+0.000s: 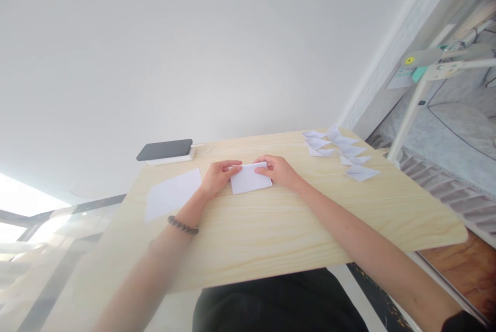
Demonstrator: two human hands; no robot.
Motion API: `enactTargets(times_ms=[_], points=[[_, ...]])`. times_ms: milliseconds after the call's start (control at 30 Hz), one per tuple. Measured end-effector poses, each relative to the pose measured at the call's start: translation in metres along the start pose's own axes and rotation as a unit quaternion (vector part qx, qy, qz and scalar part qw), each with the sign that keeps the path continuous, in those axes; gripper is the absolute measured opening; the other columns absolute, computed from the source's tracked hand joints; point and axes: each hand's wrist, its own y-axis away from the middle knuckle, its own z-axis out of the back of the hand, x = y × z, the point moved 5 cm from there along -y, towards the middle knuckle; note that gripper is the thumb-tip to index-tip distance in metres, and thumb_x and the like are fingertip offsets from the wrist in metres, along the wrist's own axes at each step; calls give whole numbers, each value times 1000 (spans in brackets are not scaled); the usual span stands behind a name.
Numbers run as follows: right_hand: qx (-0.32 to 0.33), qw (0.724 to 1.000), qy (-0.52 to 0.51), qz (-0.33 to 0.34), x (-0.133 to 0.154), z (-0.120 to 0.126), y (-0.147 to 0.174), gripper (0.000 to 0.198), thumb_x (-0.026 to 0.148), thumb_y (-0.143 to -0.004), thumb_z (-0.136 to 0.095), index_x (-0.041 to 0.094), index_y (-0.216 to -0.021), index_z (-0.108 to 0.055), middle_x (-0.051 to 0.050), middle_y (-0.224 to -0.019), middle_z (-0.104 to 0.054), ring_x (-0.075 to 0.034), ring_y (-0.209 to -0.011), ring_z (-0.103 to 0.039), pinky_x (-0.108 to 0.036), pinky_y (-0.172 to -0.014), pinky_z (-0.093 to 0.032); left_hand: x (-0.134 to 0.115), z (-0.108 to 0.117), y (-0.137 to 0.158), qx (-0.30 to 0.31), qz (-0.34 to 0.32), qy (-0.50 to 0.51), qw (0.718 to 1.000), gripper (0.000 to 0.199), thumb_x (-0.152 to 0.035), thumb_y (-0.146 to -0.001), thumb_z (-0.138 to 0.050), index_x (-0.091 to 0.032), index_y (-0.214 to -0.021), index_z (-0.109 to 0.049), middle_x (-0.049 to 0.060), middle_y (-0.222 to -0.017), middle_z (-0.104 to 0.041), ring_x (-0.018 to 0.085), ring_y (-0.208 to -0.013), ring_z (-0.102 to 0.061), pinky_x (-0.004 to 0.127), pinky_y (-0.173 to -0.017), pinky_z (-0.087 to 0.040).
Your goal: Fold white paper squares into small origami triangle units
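Note:
A folded sheet of white paper (251,181) lies on the table in front of me, its far edge pinched between my two hands. My left hand (217,177) grips its upper left corner, thumb on top and fingers behind. On the upper right, my right hand (279,171) holds it the same way, the thumb pressing near the far edge. Left of my left hand lies a flat white sheet of paper (172,195). Several folded paper boats (351,151) stand in two rows at the table's far right.
A dark phone (166,149) rests on a white block (174,159) at the far left, with a white cable (203,146) beside it. The wooden table (271,239) meets a white wall (232,53). A white metal frame (411,112) stands beyond the right edge.

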Motion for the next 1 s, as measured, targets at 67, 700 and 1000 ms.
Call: enactTargets(times_ms=[67, 700, 1000], points=[[-3, 1000, 1, 1, 0, 0, 0, 31, 35, -70, -57, 18, -96, -59, -3, -78, -61, -12, -62, -56, -22, -51, -43, -2, 0, 1, 2, 0, -9, 1000, 44, -46, -66, -61, -17, -99, -65, 6, -81, -67, 17, -70, -58, 26, -61, -42], [-66, 964, 215, 142, 33, -11, 6, 16, 29, -77, -50, 20, -77, -64, -3, -82, -65, -14, -77, -56, -26, -71, -41, -20, -12, 11, 0, -80, -130, 988, 36, -46, -72, -53, -17, -84, -70, 1, -80, -68, 16, -65, -57, 22, -53, -38], [11, 968, 205, 141, 35, -4, 3, 16, 20, -75, -45, 18, -71, -60, 0, -74, -62, -11, -68, -54, -21, -60, -37, -20, -12, 9, 31, -73, -91, 993, 32, -43, -72, -56, -15, -80, -70, 4, -81, -68, 18, -69, -58, 23, -55, -40]])
